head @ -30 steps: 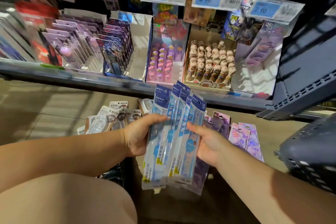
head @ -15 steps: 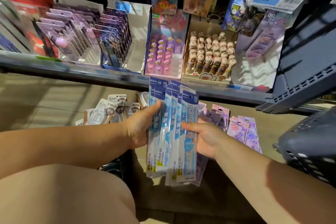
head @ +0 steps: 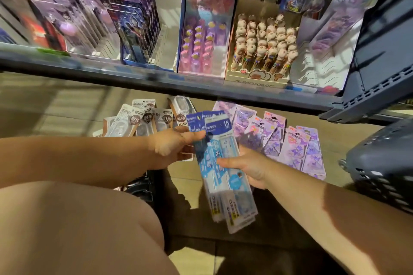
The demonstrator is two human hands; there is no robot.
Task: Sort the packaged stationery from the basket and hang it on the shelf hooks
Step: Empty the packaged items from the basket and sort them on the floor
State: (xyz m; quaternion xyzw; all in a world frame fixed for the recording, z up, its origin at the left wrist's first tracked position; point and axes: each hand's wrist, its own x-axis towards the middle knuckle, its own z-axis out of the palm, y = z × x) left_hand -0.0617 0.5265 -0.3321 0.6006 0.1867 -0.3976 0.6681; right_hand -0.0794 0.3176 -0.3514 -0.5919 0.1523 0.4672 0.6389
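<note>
A dark metal shelf (head: pixel 111 71) runs across the aisle above a tan tiled floor (head: pixel 55 105). On the tiles at the left lies a fan of white packets (head: pixel 143 118). The left hand (head: pixel 172 147) pinches the upper part of a bundle of blue ruler packs (head: pixel 223 163), held tilted above the floor. The right hand (head: pixel 250 165) grips the same bundle from beneath, thumb across its front. Further right, purple packets (head: pixel 290 140) are spread on the tiles, and a dark basket (head: pixel 386 163) stands at the far right.
</note>
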